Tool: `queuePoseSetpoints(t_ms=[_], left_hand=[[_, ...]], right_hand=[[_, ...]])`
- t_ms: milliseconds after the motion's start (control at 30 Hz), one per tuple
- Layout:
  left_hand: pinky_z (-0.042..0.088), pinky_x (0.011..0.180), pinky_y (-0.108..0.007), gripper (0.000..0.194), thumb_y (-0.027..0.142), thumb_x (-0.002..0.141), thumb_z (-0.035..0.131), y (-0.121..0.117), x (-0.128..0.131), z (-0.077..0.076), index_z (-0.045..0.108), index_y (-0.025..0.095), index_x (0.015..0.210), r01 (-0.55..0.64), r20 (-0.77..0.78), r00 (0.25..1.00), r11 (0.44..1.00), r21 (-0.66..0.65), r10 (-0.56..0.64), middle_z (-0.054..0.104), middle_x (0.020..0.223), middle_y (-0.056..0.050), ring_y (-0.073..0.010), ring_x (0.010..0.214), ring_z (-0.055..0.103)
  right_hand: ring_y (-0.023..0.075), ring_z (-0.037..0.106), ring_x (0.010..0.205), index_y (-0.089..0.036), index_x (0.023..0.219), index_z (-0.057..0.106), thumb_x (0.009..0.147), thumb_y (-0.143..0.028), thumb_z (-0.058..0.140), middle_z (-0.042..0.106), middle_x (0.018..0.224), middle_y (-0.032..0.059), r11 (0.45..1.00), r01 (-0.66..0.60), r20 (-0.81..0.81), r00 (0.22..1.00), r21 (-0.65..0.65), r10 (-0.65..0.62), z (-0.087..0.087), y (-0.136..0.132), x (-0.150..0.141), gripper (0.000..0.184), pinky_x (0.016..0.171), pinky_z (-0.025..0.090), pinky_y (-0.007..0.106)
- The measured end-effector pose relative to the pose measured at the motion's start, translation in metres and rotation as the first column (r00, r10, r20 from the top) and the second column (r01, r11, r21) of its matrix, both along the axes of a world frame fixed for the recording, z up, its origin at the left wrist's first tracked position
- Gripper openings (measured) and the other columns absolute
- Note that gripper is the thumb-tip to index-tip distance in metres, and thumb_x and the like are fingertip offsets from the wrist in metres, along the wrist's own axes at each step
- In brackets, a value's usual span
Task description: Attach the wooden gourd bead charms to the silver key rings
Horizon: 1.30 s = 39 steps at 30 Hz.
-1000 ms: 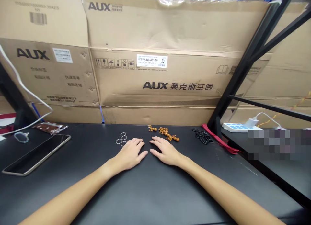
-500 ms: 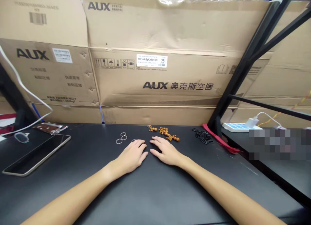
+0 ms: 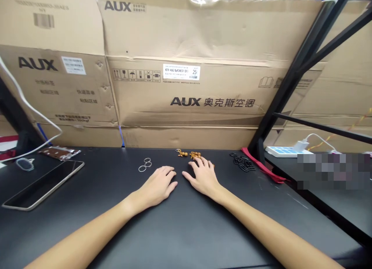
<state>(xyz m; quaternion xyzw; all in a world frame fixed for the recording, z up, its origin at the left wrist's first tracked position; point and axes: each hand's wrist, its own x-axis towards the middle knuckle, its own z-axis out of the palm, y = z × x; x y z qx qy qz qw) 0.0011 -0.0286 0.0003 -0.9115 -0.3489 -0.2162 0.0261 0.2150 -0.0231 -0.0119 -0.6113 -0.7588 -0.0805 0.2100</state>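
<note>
My left hand [image 3: 158, 185] rests palm down on the black table with its fingers stretched out, holding nothing. Just beyond it lie several metal key rings [image 3: 145, 165]. Fingers spread, my right hand [image 3: 204, 177] reaches over a small group of brown wooden bead gourd pendants [image 3: 195, 155] with yellow cords, partly covering them. Whether its fingertips touch the beads I cannot tell. One more wooden pendant [image 3: 183, 153], with a ring at its end, lies to the left of that group. To the right of this hand is a pile of black clasps or loops [image 3: 243, 161].
A phone [image 3: 43, 185] lies at the left, near a brown and silver packet [image 3: 62, 153] and a white cable [image 3: 31, 106]. A red strap [image 3: 261, 166] runs beside the black rack post [image 3: 290, 83]. Cardboard [image 3: 186, 79] stands along the back. A white power strip [image 3: 283, 152] is at right.
My right hand has moved right and forward, with its fingers spreading over the wooden pendants. The left hand has stayed almost in place.
</note>
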Motion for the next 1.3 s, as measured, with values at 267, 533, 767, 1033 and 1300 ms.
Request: queuePoseSetpoints(t_ms=[267, 533, 767, 1033, 1300], left_hand=[[0.044, 0.098, -0.044, 0.034, 0.04, 0.094, 0.045, 0.001, 0.001, -0.003, 0.058, 0.015, 0.114, -0.088, 0.021, 0.996, 0.996, 0.009, 0.088, 0.06, 0.12, -0.013, -0.028, 0.116, 0.053], [0.044, 0.098, -0.042, 0.032, 0.038, 0.095, 0.044, 0.001, -0.001, 0.0, 0.057, 0.017, 0.114, -0.041, 0.011, 0.999, 0.999, -0.018, 0.041, 0.06, 0.12, -0.012, -0.0259, 0.114, 0.054], [0.045, 0.098, -0.042, 0.03, 0.037, 0.094, 0.046, -0.001, 0.0, 0.003, 0.057, 0.016, 0.113, -0.057, 0.024, 0.998, 0.997, -0.043, 0.058, 0.059, 0.121, -0.012, -0.0268, 0.114, 0.055], [0.046, 0.097, -0.038, 0.026, 0.031, 0.091, 0.051, 0.011, -0.005, -0.001, 0.054, 0.02, 0.115, 0.019, 0.141, 0.99, 0.993, -0.119, -0.002, 0.057, 0.123, -0.008, -0.0228, 0.111, 0.056], [0.048, 0.09, -0.037, 0.02, 0.025, 0.092, 0.049, 0.016, -0.005, -0.001, 0.066, 0.019, 0.099, -0.061, 0.104, 0.992, 0.994, -0.09, 0.07, 0.069, 0.1, -0.006, -0.0221, 0.096, 0.062]], right_hand=[[0.0364, 0.04, 0.121, -0.02, 0.118, 0.057, 0.089, -0.055, 0.045, 0.051, 0.13, 0.0167, 0.999, 0.004, 0.045, 0.999, 0.033, -0.005, 0.0, -0.005, -0.004, 0.046, 0.093, 0.036, 0.054], [0.0322, 0.044, 0.116, -0.018, 0.12, 0.056, 0.088, -0.023, 0.045, 0.051, 0.131, 0.0144, 0.996, -0.051, 0.068, 0.997, 0.067, 0.047, 0.009, -0.008, -0.005, 0.035, 0.091, 0.037, 0.046], [0.0327, 0.051, 0.096, -0.011, 0.114, 0.054, 0.074, -0.009, 0.048, 0.058, 0.107, 0.0194, 0.992, 0.126, 0.138, 0.982, 0.015, -0.127, 0.011, -0.004, 0.001, 0.041, 0.08, 0.04, 0.044], [0.0208, 0.053, 0.101, -0.017, 0.113, 0.047, 0.072, -0.004, 0.04, 0.055, 0.11, 0.0101, 0.92, -0.382, -0.222, 0.893, 0.083, 0.391, 0.004, -0.003, 0.001, 0.044, 0.089, 0.045, 0.032], [0.0206, 0.054, 0.09, -0.02, 0.098, 0.056, 0.068, -0.007, 0.045, 0.06, 0.097, 0.0056, 0.946, -0.31, -0.207, 0.924, 0.091, 0.322, 0.013, -0.007, 0.001, 0.035, 0.081, 0.045, 0.031]])
